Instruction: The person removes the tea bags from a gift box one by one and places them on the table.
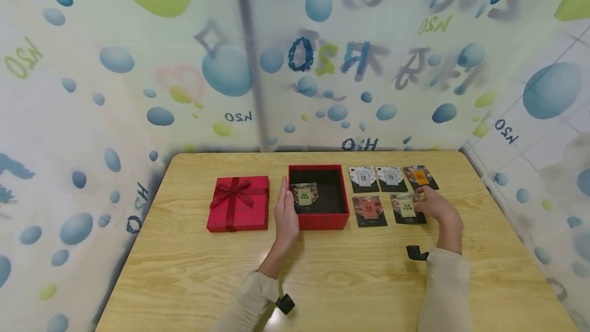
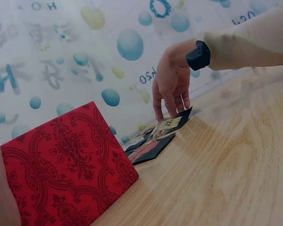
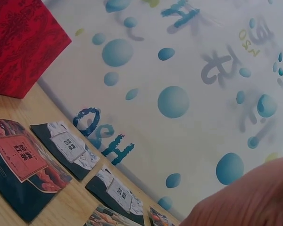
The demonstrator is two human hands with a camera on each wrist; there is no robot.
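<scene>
An open red gift box (image 1: 322,222) with a dark inside stands at the middle of the table. My left hand (image 1: 288,216) rests along its left wall, fingers straight. One flat packet with a pale green label (image 1: 304,196) lies inside at the left. To the right of the box, my right hand (image 1: 438,211) pinches the right edge of another green-labelled packet (image 1: 405,209), which looks slightly tipped up in the left wrist view (image 2: 172,123). Beside it lies a red-labelled packet (image 1: 370,211). In the right wrist view the fingertips are out of sight.
Behind these lie two white-patterned packets (image 1: 364,179) and an orange-labelled packet (image 1: 421,175). Left of the box sits its red lid (image 1: 239,204) with a dark red ribbon bow. A printed wall (image 1: 295,117) borders the wooden table (image 1: 350,281) at the back.
</scene>
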